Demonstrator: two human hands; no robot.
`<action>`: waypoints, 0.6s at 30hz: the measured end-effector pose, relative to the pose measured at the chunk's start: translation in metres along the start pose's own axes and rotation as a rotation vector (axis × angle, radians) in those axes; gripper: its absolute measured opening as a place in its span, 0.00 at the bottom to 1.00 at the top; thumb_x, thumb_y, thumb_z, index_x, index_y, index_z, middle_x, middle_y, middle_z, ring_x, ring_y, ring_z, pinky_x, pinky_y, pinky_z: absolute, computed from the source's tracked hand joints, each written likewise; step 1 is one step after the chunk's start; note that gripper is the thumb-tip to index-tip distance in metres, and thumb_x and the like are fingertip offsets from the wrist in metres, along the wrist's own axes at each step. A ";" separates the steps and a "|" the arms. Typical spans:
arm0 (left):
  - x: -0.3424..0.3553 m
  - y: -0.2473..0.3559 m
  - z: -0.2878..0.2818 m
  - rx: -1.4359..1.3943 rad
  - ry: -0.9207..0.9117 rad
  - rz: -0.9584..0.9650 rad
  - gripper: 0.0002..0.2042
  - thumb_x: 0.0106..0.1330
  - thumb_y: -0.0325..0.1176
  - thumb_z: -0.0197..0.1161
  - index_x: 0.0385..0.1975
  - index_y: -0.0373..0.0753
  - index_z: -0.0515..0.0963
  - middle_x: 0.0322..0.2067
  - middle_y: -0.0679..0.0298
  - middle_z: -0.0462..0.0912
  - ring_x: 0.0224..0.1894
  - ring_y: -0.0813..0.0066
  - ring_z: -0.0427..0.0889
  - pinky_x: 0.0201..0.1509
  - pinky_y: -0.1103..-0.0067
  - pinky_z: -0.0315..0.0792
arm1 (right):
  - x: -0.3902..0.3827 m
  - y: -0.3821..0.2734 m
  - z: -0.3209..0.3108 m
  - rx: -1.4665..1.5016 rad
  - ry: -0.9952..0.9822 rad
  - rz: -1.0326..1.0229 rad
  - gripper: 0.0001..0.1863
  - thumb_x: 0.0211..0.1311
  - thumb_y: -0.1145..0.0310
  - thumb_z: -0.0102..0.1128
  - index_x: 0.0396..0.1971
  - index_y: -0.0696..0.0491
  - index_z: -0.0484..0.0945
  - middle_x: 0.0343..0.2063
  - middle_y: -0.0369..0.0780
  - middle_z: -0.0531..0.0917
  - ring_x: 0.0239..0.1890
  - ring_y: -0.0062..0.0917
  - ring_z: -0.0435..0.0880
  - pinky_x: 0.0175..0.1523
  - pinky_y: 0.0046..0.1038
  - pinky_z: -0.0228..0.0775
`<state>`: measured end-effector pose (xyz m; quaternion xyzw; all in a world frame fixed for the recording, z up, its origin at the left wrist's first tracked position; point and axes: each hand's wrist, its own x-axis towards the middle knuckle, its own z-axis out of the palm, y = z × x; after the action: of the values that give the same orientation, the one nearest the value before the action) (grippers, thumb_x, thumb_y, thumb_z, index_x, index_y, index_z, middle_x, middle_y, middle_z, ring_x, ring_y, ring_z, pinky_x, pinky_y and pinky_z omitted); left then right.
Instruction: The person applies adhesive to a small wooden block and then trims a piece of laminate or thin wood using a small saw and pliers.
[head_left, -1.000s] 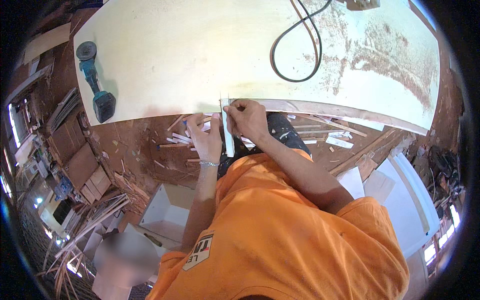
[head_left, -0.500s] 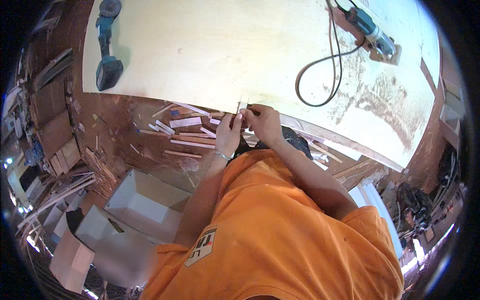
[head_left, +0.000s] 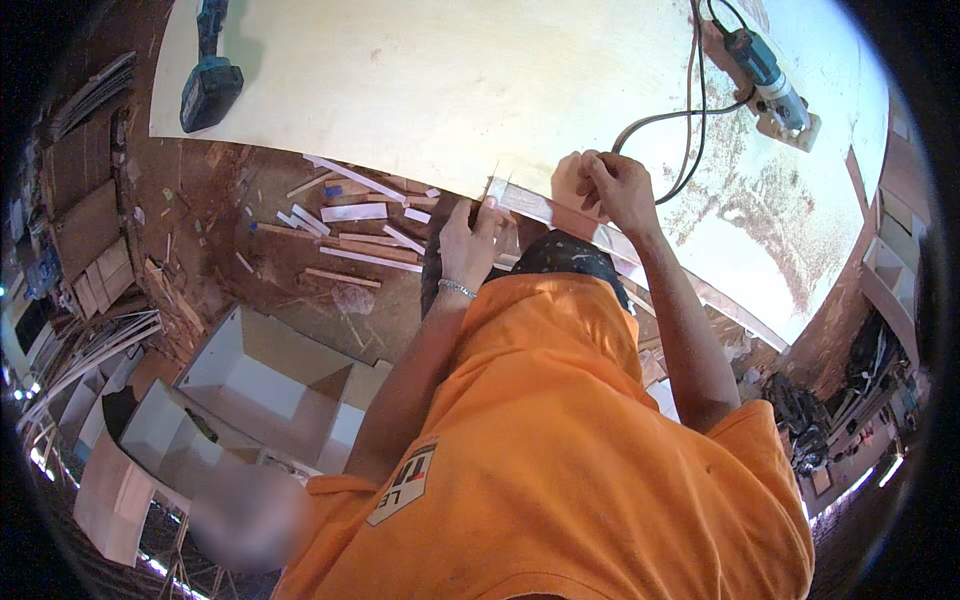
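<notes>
Strip (head_left: pixel 524 203) already edges the worktop (head_left: pixel 400 80) at six o'clock, fastening unclear, left hand (head_left: pixel 470 240) at its end, right hand (head_left: pixel 618 188) toward two o'clock, both half-curled, holds unclear.

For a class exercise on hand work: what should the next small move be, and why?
Probably lower the right hand to the strip along the edge of the board: the left hand is at its left end, while the right seems raised.
</notes>
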<state>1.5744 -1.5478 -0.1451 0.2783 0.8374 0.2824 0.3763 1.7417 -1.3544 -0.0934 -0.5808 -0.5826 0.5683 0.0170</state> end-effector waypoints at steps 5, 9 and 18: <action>-0.002 0.005 0.004 -0.049 0.030 -0.053 0.24 0.76 0.50 0.56 0.33 0.30 0.75 0.29 0.49 0.85 0.35 0.49 0.84 0.42 0.62 0.75 | 0.000 -0.001 0.006 -0.046 0.059 -0.025 0.22 0.74 0.58 0.55 0.32 0.64 0.84 0.18 0.41 0.84 0.17 0.22 0.83 0.23 0.25 0.74; -0.001 0.016 -0.004 0.049 0.011 -0.064 0.25 0.75 0.52 0.57 0.38 0.28 0.76 0.32 0.45 0.84 0.38 0.49 0.85 0.44 0.62 0.75 | 0.002 0.007 0.010 -0.037 0.105 -0.041 0.22 0.73 0.58 0.55 0.31 0.64 0.84 0.18 0.42 0.84 0.17 0.23 0.84 0.24 0.27 0.75; 0.032 -0.009 -0.017 -0.151 -0.098 0.024 0.29 0.68 0.49 0.69 0.55 0.27 0.77 0.46 0.48 0.86 0.48 0.59 0.85 0.57 0.70 0.75 | -0.001 0.001 0.006 -0.064 0.075 -0.028 0.22 0.73 0.56 0.52 0.37 0.61 0.87 0.19 0.42 0.86 0.17 0.26 0.86 0.30 0.29 0.80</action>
<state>1.5405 -1.5361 -0.1567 0.2726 0.7910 0.3353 0.4331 1.7388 -1.3590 -0.0960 -0.5939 -0.6073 0.5269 0.0282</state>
